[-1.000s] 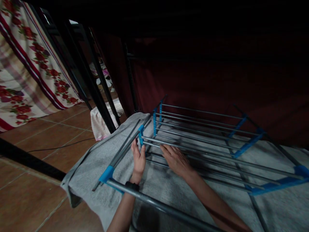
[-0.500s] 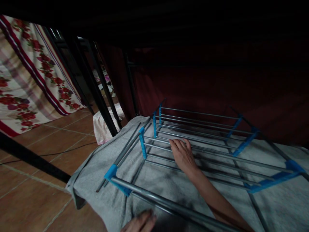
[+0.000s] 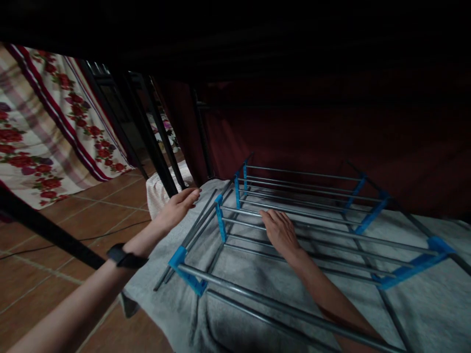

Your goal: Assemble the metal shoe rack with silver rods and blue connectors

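Note:
A rack of metal tubes with blue plastic connectors (image 3: 222, 218) lies on its side across a grey blanket (image 3: 154, 274). My right hand (image 3: 280, 230) reaches over the front tubes, its fingers curled round one tube of the middle tier. My left hand (image 3: 182, 203), a dark band on its wrist, is stretched out past the rack's left end, fingers extended and holding nothing I can see. Just to its right, a few loose thin rods (image 3: 191, 238) lie on the blanket along the rack's left side; whether the fingertips touch them I cannot tell.
Black bed-frame posts (image 3: 147, 135) stand at the left, and a dark red curtain (image 3: 294, 132) hangs behind the rack. Further left are a floral cloth (image 3: 47, 137), the tiled floor (image 3: 40, 260) with a black cable, and a striped cloth (image 3: 156, 193). A dark surface is overhead.
My left hand has moved from the bottom edge up and forward to beyond the loose rods. My right hand keeps its place on the rack. The view has shifted slightly.

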Tool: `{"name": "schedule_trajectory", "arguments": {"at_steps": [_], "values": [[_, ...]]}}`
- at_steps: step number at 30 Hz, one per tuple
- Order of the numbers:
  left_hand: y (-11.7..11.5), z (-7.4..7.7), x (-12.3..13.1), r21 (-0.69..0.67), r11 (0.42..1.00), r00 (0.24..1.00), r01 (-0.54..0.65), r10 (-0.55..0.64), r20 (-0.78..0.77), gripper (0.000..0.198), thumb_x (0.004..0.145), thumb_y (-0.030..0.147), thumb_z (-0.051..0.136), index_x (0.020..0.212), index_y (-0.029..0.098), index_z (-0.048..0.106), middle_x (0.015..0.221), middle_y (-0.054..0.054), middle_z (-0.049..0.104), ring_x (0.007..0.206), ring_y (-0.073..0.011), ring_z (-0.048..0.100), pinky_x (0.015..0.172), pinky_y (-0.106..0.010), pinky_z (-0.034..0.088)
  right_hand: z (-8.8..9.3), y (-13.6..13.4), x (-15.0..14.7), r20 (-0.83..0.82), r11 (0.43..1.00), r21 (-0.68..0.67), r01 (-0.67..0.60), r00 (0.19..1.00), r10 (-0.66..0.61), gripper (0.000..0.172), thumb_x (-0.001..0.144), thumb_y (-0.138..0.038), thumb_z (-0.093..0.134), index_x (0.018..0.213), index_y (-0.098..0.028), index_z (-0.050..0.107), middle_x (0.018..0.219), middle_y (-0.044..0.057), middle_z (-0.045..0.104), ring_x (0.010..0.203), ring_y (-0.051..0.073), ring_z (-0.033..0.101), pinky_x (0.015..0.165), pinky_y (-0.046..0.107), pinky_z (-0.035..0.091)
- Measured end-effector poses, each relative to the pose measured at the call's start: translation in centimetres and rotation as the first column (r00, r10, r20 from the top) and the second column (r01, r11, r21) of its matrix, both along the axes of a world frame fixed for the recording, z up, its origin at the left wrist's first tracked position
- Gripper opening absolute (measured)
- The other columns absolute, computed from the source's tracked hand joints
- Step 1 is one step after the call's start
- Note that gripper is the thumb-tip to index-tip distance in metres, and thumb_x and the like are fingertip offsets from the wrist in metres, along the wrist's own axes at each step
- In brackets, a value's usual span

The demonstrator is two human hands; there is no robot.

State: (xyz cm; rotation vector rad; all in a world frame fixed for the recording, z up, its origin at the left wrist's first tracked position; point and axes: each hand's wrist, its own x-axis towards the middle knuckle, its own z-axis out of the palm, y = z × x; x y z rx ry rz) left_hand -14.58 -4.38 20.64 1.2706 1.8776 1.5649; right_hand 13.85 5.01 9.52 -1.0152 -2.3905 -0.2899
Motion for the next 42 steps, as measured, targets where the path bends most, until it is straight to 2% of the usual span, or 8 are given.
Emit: {"name": "schedule_trajectory", "arguments": {"at_steps": [4, 8, 15, 20, 26, 33, 39, 42], "values": [[6.2, -3.5, -0.5, -0.157, 0.961, 0.957, 0.226, -0.189, 0.219, 0.058, 0.069, 0.064, 0.074, 0.098, 0.014, 0.074, 0.093, -0.012, 0.074, 0.087, -0.0272, 0.068, 0.081, -0.038, 0.056, 0.0, 0.2, 0.0, -0.002, 1.0, 0.006, 0.0, 1.0, 0.0, 0.028, 0.101, -0.017, 0.044, 0.122, -0.024, 0.061, 0.102, 0.004, 0.066, 0.093, 0.019, 0.055, 0.086, 0.032, 0.035], [9.2, -6.4, -0.2, -0.202, 0.927, 0.861, 0.315, -0.19, 0.471, 0.049, 0.077, 0.06, 0.07, 0.097, 0.016, 0.073, 0.088, -0.013, 0.074, 0.066, -0.0236, 0.067, 0.062, -0.035, 0.054, -0.1, 0.4, 0.0, -0.007, 1.0, 0.011, 0.0, 1.0, 0.0, 0.028, 0.1, -0.017, 0.046, 0.123, -0.024, 0.061, 0.103, 0.004, 0.066, 0.094, 0.019, 0.055, 0.087, 0.032, 0.036], [11.6, -8.9, -1.4, -0.296, 0.879, 0.862, 0.374, -0.212, 0.461, 0.055, 0.074, 0.07, 0.064, 0.083, 0.017, 0.075, 0.058, -0.008, 0.063, 0.053, -0.0256, 0.063, 0.051, -0.034, 0.048, 0.1, 0.6, 0.1, -0.038, 1.0, 0.01, -0.002, 0.999, 0.002, 0.03, 0.1, -0.017, 0.045, 0.124, -0.025, 0.061, 0.108, 0.004, 0.068, 0.096, 0.019, 0.056, 0.089, 0.032, 0.037], [11.3, -8.9, -1.4, -0.259, 0.895, 0.844, 0.363, -0.199, 0.498, 0.051, 0.073, 0.068, 0.068, 0.081, 0.018, 0.074, 0.056, -0.007, 0.06, 0.054, -0.0297, 0.062, 0.055, -0.04, 0.05, 0.1, 0.8, 0.0, -0.041, 1.0, 0.013, -0.021, 0.999, 0.021, 0.031, 0.1, -0.017, 0.045, 0.124, -0.025, 0.063, 0.106, 0.004, 0.069, 0.094, 0.019, 0.057, 0.087, 0.031, 0.038], [11.0, -8.6, -1.1, -0.291, 0.876, 0.861, 0.384, -0.226, 0.455, 0.054, 0.085, 0.066, 0.056, 0.08, 0.013, 0.069, 0.058, -0.004, 0.06, 0.057, -0.0215, 0.063, 0.061, -0.033, 0.05, 0.0, 0.8, 0.1, -0.03, 1.0, -0.004, -0.025, 0.999, 0.025, 0.032, 0.1, -0.015, 0.045, 0.124, -0.026, 0.063, 0.109, 0.003, 0.068, 0.095, 0.018, 0.057, 0.088, 0.032, 0.038], [11.0, -8.7, -0.9, -0.257, 0.896, 0.848, 0.362, -0.202, 0.489, 0.048, 0.076, 0.067, 0.064, 0.076, 0.019, 0.068, 0.059, -0.006, 0.058, 0.057, -0.0268, 0.061, 0.056, -0.036, 0.048, 0.2, 1.1, 0.2, -0.013, 0.999, -0.008, -0.052, 0.999, 0.051, 0.034, 0.1, -0.017, 0.046, 0.128, -0.027, 0.062, 0.108, 0.003, 0.069, 0.096, 0.018, 0.058, 0.085, 0.032, 0.038], [9.2, -6.8, 0.5, -0.303, 0.859, 0.846, 0.413, -0.239, 0.476, 0.047, 0.084, 0.065, 0.058, 0.08, 0.019, 0.063, 0.058, -0.002, 0.058, 0.051, -0.0167, 0.053, 0.05, -0.029, 0.044, 0.0, 1.2, 0.3, -0.033, 0.997, 0.012, -0.081, 0.996, 0.082, 0.029, 0.1, -0.018, 0.049, 0.124, -0.025, 0.063, 0.104, 0.002, 0.07, 0.094, 0.018, 0.059, 0.082, 0.032, 0.039], [8.4, -6.0, 1.1, -0.299, 0.855, 0.85, 0.424, -0.261, 0.458, 0.047, 0.085, 0.065, 0.057, 0.081, 0.018, 0.06, 0.059, -0.002, 0.059, 0.051, -0.0159, 0.054, 0.049, -0.028, 0.042, 0.1, 1.2, 0.3, -0.031, 0.996, -0.005, -0.087, 0.996, 0.087, 0.027, 0.099, -0.017, 0.049, 0.121, -0.025, 0.064, 0.104, 0.002, 0.07, 0.094, 0.018, 0.059, 0.081, 0.032, 0.039]]}}
